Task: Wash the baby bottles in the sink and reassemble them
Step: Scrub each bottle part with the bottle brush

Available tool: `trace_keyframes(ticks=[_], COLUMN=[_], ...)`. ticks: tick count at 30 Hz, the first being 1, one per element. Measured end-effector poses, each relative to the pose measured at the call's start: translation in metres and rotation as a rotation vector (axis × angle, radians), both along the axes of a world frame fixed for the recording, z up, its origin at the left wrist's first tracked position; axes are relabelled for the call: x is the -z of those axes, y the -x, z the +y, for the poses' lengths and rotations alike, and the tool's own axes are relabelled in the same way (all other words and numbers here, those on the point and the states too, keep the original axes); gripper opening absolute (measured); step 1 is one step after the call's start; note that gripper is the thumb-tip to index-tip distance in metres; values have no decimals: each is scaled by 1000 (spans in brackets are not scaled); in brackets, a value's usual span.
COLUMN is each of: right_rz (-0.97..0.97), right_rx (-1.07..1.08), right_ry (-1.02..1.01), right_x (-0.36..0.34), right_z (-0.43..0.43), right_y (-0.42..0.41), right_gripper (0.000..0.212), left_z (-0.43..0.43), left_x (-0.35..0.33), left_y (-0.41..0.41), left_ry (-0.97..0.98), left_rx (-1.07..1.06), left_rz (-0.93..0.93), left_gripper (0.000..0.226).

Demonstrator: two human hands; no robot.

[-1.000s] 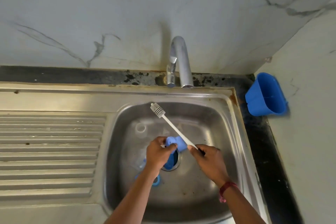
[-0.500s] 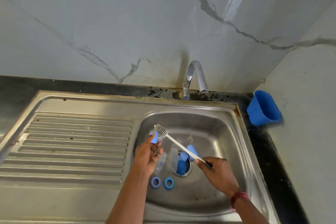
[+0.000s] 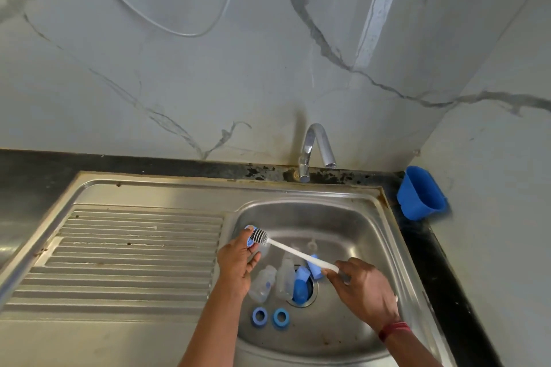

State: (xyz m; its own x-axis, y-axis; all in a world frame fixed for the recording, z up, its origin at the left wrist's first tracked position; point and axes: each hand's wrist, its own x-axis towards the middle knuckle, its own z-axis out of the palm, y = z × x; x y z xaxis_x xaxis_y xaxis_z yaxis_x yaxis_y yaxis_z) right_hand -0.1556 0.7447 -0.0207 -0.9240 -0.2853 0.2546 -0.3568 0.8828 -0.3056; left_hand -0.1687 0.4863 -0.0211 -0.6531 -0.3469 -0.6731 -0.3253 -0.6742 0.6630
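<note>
Around: grey-veined marble walls (image 3: 179, 83), black stone surface (image 3: 29, 170), stainless steel sink (image 3: 298, 191).
Nearby: chrome tap (image 3: 316, 146), blue plastic cup (image 3: 422, 194) on the side wall.
Basin: clear baby bottles (image 3: 284, 274) by the drain, blue rings (image 3: 258, 316) nearer.
Holding: left grip (image 3: 235, 265) pinches small blue bottle part (image 3: 249, 243); right grip (image 3: 363, 292) curled round white long-handled brush (image 3: 298, 253).

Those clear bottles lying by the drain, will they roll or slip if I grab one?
Likely light: the clear bottles look empty and plastic. Lying on their sides in the sink, they may roll if nudged. Possibly slippery; wetness is unclear.
</note>
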Motion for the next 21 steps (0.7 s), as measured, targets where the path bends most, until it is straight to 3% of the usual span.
trace_keyframes(ticks=[4, 8, 12, 17, 21], right_rz=[15, -13, 31, 92, 47], right_rx=[-24, -58, -103, -147, -162], right_ry=[23, 49, 49, -7, -30], right_x=[5, 7, 8, 7, 10], right_z=[-2, -2, 5, 3, 1], right_y=[8, 14, 23, 31, 38], right_gripper=[72, 74, 68, 44, 48], left_z=[4, 6, -2, -1, -1], left_x=[-6, -12, -11, -8, -7], left_y=[-1, -3, -4, -6, -4], left_ry=[15, -21, -7, 7, 36], left_rx=[-69, -127, -137, -112, -129], left_rz=[21, 32, 31, 20, 25], left_gripper=[27, 33, 31, 23, 28])
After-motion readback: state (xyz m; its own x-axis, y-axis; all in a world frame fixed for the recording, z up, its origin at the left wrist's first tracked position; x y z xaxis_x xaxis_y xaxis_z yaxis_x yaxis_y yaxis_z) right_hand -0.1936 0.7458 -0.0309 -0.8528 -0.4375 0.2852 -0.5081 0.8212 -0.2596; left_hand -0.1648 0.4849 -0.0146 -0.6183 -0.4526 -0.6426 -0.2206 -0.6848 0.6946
